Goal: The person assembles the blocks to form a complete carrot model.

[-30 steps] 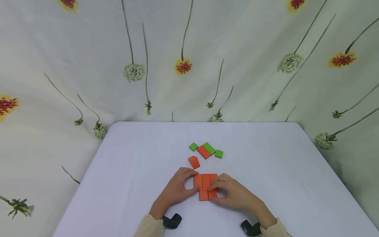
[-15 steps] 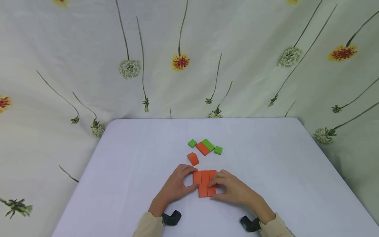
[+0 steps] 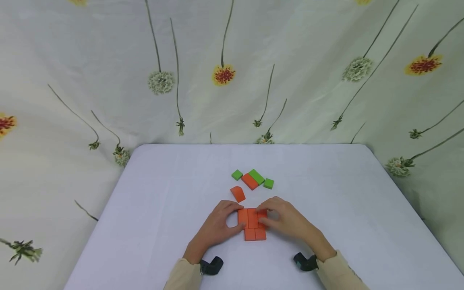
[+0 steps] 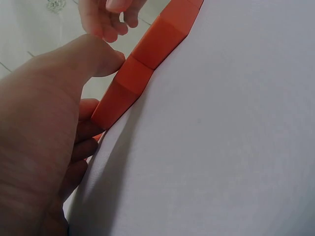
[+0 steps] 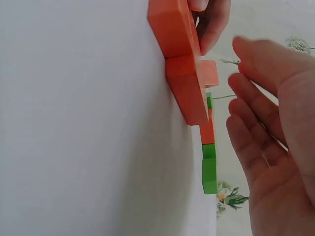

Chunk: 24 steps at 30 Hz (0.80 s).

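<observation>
In the head view, orange blocks lie together on the white table: three longer ones in a back row and two square ones, one of them the front right block [image 3: 260, 234], in front. My left hand [image 3: 215, 227] holds the left long block [image 3: 242, 216], fingertips at its far end and thumb at its near end. My right hand [image 3: 288, 217] hovers over the right long block [image 3: 262, 215], partly hiding it. In the right wrist view, that hand's fingers [image 5: 251, 142] are spread a little and stand apart from the orange blocks [image 5: 186, 83].
Behind the group lie a loose orange block [image 3: 238, 194] with a cut corner, another orange block [image 3: 250, 182] against a long green block [image 3: 256, 176], and two small green blocks [image 3: 237, 175]. A flowered cloth [image 3: 304, 48] hangs behind the table [image 3: 174, 181].
My right hand has lifted off the right-hand blocks and shifted slightly away from me, uncovering the front right block. The left hand keeps its hold. The head view has tilted slightly.
</observation>
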Each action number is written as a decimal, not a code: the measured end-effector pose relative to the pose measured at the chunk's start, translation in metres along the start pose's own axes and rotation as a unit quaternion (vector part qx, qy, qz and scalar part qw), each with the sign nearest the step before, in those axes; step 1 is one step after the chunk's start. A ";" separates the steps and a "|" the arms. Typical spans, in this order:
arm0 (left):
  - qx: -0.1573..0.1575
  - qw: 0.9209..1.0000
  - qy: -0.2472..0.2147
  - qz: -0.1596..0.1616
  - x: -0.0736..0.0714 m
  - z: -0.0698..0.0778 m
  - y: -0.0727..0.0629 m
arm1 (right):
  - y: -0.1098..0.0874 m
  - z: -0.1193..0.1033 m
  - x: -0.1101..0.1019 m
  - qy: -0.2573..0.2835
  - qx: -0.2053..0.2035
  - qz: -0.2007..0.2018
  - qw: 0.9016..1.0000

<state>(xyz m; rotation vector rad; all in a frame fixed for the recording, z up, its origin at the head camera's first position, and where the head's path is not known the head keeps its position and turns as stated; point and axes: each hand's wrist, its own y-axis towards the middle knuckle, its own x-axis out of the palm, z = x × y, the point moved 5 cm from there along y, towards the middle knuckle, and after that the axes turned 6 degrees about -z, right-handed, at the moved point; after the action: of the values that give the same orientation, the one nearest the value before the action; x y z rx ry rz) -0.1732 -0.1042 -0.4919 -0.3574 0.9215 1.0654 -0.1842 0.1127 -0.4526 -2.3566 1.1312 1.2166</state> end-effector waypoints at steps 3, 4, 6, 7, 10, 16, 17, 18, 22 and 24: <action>-0.004 1.000 0.001 -0.002 0.000 0.000 0.001 | 0.009 0.002 -0.006 -0.009 0.006 0.030 0.999; -0.006 1.000 0.001 -0.003 -0.001 0.000 0.001 | 0.012 0.003 -0.008 -0.011 0.007 0.039 0.999; -0.007 1.000 -0.001 -0.004 -0.001 0.000 0.000 | 0.018 0.005 -0.010 -0.016 0.017 0.056 0.998; -0.007 1.000 -0.001 -0.003 -0.001 0.001 0.000 | 0.021 0.006 -0.011 -0.016 0.024 0.062 0.998; -0.004 1.000 0.000 -0.001 -0.001 0.001 0.000 | 0.030 0.010 -0.013 -0.017 0.043 0.081 0.996; 0.003 1.000 0.002 0.003 -0.002 0.001 0.000 | 0.046 0.016 -0.015 -0.023 0.081 0.093 0.992; 0.004 1.000 0.000 0.003 -0.002 0.001 0.000 | 0.048 0.018 -0.015 -0.023 0.083 0.090 0.992; 0.004 1.000 -0.002 0.003 -0.002 0.002 0.000 | 0.050 0.019 -0.014 -0.022 0.084 0.087 0.992; 0.003 1.000 -0.002 0.001 -0.002 0.002 0.000 | 0.055 0.024 -0.012 -0.014 0.082 0.076 0.994; 0.000 1.000 -0.005 0.000 -0.003 0.002 0.000 | 0.058 0.026 -0.011 -0.012 0.082 0.074 0.994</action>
<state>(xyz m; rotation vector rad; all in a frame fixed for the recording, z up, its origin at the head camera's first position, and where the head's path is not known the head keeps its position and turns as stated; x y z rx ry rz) -0.1724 -0.1047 -0.4886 -0.3517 0.9132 1.0663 -0.2459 0.0944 -0.4537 -2.1639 1.3642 1.1476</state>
